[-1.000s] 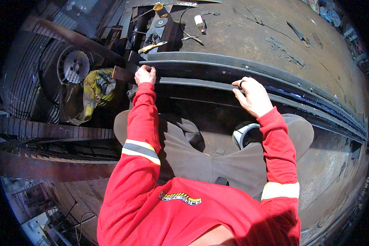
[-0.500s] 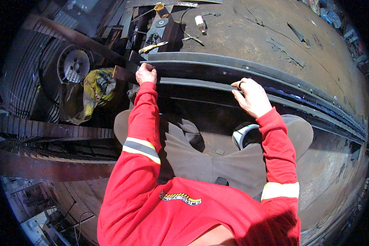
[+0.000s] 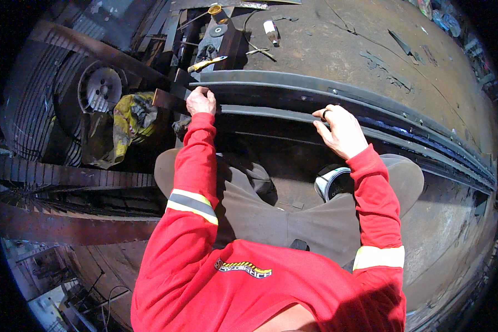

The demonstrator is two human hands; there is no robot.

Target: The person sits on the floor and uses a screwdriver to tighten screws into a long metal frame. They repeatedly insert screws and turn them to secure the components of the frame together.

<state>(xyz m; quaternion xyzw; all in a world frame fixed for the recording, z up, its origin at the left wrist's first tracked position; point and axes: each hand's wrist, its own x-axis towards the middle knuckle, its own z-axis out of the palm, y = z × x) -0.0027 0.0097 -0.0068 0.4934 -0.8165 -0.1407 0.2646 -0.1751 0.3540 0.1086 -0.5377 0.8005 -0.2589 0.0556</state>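
Long dark steel beams [image 3: 260, 91] lie side by side across in front of my knees, with small bolts along the far one. At their left end my left hand [image 3: 201, 102] is closed, its fingers curled down; whatever it pinches is hidden. Farther right, my right hand [image 3: 342, 131] is at the near beam's raised edge [image 3: 276, 113], the thumb on the near side and the fingers over the far side. A dark ring sits on one of its fingers. Below that hand, a pale can [image 3: 327, 185] with dark contents stands between my legs.
Beyond the beams' left end lie a paintbrush [image 3: 207, 64], a small disc [image 3: 218, 30] and an amber cup [image 3: 216, 12]. A bottle [image 3: 271, 33] lies on the floor. To the left are a wheel rim [image 3: 100, 88], a yellow cloth [image 3: 130, 119] and rusty steel sections [image 3: 72, 224].
My left hand has shifted slightly right and toward me along the beam end, its fingers more tucked in. The right hand stays nearly in place.
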